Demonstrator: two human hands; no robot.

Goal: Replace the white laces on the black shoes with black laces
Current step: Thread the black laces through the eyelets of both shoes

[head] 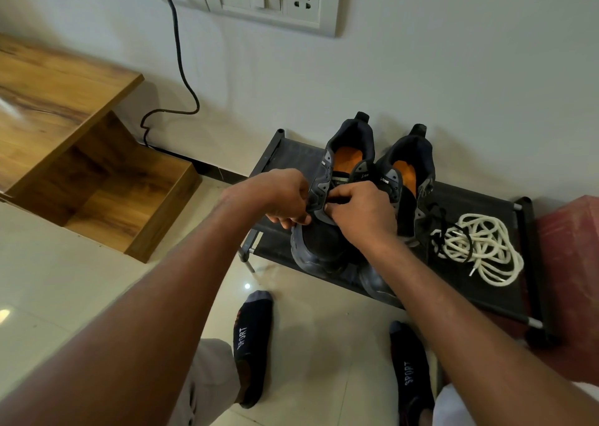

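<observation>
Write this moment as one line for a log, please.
stage: lacing left shoe | left hand: holding eyelet flap | right hand: pinching black lace | white laces: off, on rack

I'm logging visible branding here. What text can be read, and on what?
"SPORT": on the left sock.
"SPORT": on the right sock.
Small white tongue label on the left shoe: too blurred to read.
Small white tongue label on the right shoe: too blurred to read.
</observation>
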